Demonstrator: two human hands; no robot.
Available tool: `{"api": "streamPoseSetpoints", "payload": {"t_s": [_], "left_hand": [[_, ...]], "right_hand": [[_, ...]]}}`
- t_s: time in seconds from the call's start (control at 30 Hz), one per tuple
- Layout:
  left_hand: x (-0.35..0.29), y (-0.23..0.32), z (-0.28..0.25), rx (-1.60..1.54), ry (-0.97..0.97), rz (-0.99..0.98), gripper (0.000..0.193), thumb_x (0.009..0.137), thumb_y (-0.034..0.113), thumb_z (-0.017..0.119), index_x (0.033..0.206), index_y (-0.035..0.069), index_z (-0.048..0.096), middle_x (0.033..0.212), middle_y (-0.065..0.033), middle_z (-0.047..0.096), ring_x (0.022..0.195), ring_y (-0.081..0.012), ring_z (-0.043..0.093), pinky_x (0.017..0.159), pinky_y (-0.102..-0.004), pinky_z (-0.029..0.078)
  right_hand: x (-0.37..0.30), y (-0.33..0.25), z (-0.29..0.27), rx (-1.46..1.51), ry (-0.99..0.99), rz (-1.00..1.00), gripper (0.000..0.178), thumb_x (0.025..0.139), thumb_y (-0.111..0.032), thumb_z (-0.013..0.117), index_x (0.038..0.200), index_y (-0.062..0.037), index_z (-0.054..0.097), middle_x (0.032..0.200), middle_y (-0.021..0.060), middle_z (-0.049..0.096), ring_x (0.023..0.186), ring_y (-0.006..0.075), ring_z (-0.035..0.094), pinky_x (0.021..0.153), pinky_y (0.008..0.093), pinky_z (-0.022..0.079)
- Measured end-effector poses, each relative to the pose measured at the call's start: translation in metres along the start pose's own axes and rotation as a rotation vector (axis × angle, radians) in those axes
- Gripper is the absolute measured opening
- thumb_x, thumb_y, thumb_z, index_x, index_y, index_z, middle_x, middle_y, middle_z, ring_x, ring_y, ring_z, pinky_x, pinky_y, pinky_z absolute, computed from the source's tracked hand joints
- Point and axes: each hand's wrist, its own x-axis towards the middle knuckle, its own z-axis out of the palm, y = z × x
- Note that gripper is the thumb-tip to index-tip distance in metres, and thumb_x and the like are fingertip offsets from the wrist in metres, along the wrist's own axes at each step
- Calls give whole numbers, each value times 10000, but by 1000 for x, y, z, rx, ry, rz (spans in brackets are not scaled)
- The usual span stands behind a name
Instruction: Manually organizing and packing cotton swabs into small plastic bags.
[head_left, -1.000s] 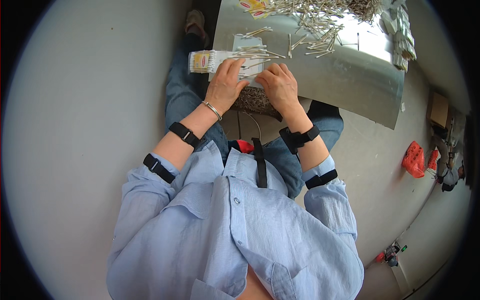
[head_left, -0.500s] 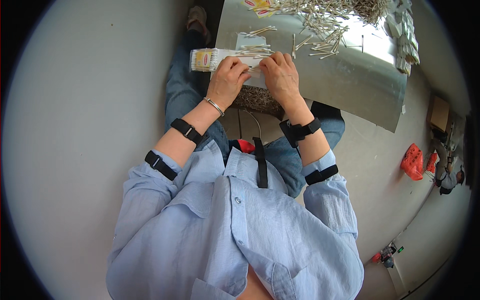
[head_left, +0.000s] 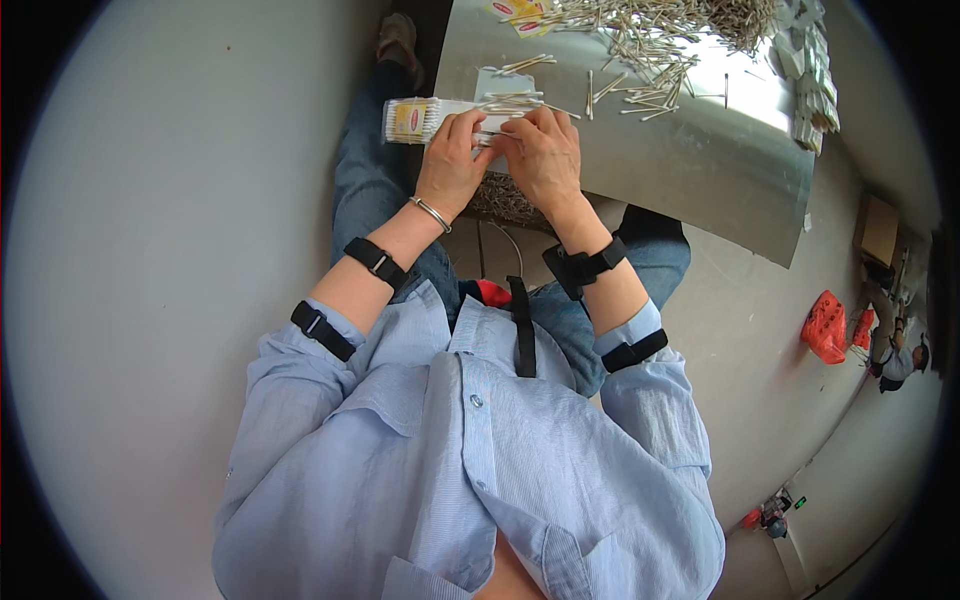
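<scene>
Your left hand [head_left: 452, 160] and right hand [head_left: 541, 155] both gripped the clear plastic packet of white cotton swabs [head_left: 432, 118] at the shiny metal surface's [head_left: 690, 170] near-left edge; loose swabs [head_left: 650, 50] lay at its far edge.

I see a grey metal surface [head_left: 700, 170] — a bare sheet, its near edge over the lap. A loose heap of thin pale sticks [head_left: 650, 40] spreads across its far side, with strays [head_left: 525, 65] nearer. Small white packets [head_left: 810, 90] line the right edge — yellow-and-red labels [head_left: 515, 15] lie at the far left.
</scene>
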Motion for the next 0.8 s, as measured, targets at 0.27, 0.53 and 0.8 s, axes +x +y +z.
{"api": "streamPoseSetpoints", "payload": {"t_s": [0.27, 0.53, 0.8], "left_hand": [[3, -1, 1, 8, -19, -55, 590, 714, 46, 767, 1229, 59, 479, 940, -71, 573, 751, -182, 574, 724, -306, 524], [3, 4, -1, 8, -44, -54, 580, 712, 78, 786, 1213, 63, 493, 1011, -91, 554, 777, -199, 590, 721, -311, 525], [5, 11, -1, 162, -117, 139, 411, 761, 171, 747, 1154, 176, 625, 1015, -79, 524, 869, -248, 610, 708, -358, 522]], "right_hand": [[7, 4, 11, 166, -22, 113, 80, 820, -121, 626, 873, -64, 607, 894, 91, 597, 890, 307, 542, 775, 419, 441], [-4, 26, 5, 782, 102, 503, 155, 993, -162, 470, 947, -19, 506, 827, 54, 608, 711, 131, 536, 656, 289, 468], [-35, 4, -50, 446, -332, 311, 218, 883, -187, 578, 759, -7, 582, 698, 95, 569, 682, 224, 583, 639, 348, 475]]}}
